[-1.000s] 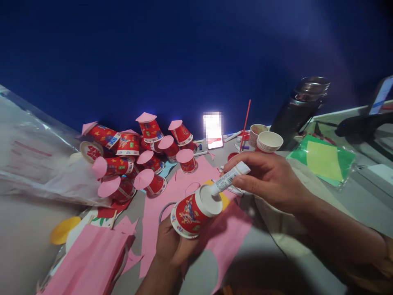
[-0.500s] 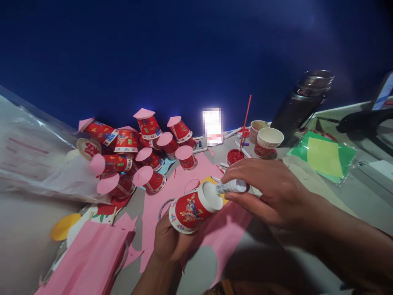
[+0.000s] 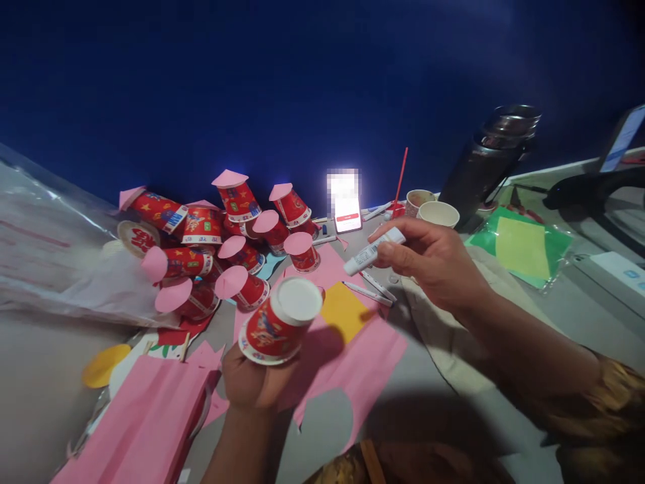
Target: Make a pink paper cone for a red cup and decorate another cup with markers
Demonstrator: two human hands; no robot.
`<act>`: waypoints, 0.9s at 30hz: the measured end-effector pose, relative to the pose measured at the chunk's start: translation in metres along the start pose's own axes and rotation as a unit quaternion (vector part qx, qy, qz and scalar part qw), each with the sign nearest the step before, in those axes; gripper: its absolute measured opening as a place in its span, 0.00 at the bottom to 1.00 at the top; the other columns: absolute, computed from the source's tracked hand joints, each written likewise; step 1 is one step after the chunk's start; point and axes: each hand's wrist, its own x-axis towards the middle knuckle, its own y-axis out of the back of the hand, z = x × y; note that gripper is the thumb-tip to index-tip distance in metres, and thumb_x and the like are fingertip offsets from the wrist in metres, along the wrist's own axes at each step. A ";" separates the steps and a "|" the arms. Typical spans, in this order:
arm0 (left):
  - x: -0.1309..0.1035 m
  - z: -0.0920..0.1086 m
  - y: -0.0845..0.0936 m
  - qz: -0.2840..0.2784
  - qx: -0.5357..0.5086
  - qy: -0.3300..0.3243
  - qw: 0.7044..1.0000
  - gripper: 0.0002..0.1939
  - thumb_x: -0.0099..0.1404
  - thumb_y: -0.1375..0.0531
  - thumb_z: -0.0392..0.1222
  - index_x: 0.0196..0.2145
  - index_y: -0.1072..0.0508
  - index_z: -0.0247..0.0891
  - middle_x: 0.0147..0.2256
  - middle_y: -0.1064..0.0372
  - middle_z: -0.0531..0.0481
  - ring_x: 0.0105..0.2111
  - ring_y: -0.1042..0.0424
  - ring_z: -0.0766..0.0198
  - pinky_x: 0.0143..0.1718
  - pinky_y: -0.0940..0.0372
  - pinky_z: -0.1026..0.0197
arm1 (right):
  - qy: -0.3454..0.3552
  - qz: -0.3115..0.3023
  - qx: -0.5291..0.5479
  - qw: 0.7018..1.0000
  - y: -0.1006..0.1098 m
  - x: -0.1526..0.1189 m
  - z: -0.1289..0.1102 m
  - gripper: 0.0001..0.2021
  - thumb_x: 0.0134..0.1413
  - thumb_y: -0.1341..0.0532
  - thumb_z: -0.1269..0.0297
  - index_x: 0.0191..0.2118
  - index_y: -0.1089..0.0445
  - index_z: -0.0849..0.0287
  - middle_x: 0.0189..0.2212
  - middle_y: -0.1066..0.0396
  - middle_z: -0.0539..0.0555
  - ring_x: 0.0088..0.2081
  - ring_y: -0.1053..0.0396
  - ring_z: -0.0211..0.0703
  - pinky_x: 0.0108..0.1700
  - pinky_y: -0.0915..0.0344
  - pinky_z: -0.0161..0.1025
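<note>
A red printed paper cup [image 3: 275, 329] is held upside down by its rim in my left hand [image 3: 252, 383], its white base tilted up toward me. My right hand [image 3: 431, 265] pinches a white glue stick [image 3: 373, 251] between thumb and fingers, above and to the right of the cup and apart from it. Under both hands lies a cut pink paper sheet [image 3: 347, 376]. A yellow paper square [image 3: 343, 312] and a marker pen [image 3: 367, 294] rest on it. The fingers of my left hand are mostly hidden by the cup.
At the left sits a pile of red cups with pink cone tops [image 3: 201, 259], beside a plastic bag [image 3: 60, 249]. A lit phone [image 3: 347, 220] leans on the dark wall. To the right are stacked cups [image 3: 438, 215], a black flask [image 3: 486, 161] and green paper packs [image 3: 519, 249].
My right hand has drawn the glue stick up and away from the cup's base. My left hand has moved the cup left and turned its base further upward.
</note>
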 end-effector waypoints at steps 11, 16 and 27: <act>-0.001 0.030 0.001 0.012 -0.068 -0.103 0.992 0.27 0.69 0.48 0.36 0.63 0.27 0.45 0.54 0.19 0.43 0.50 0.17 0.52 0.47 0.21 0.49 | -0.050 -0.190 -0.284 0.938 -0.034 -0.034 0.067 0.09 0.55 0.32 0.69 0.42 0.20 0.57 0.35 0.23 0.53 0.37 0.29 0.45 0.40 0.37 0.40; -0.006 0.027 0.023 -0.002 -0.077 -0.020 0.997 0.28 0.69 0.49 0.35 0.64 0.28 0.40 0.57 0.22 0.40 0.56 0.21 0.48 0.55 0.25 0.44 | -0.006 -0.252 -0.313 0.916 -0.041 -0.036 0.088 0.07 0.63 0.33 0.66 0.45 0.19 0.57 0.38 0.21 0.56 0.43 0.28 0.49 0.45 0.36 0.42; -0.019 0.007 0.056 -0.042 -0.157 0.022 0.986 0.28 0.71 0.50 0.34 0.65 0.28 0.33 0.57 0.24 0.32 0.57 0.22 0.43 0.58 0.27 0.40 | 0.117 -0.262 -0.397 0.872 -0.065 0.006 0.087 0.10 0.60 0.30 0.68 0.47 0.21 0.58 0.46 0.26 0.61 0.48 0.31 0.53 0.49 0.36 0.46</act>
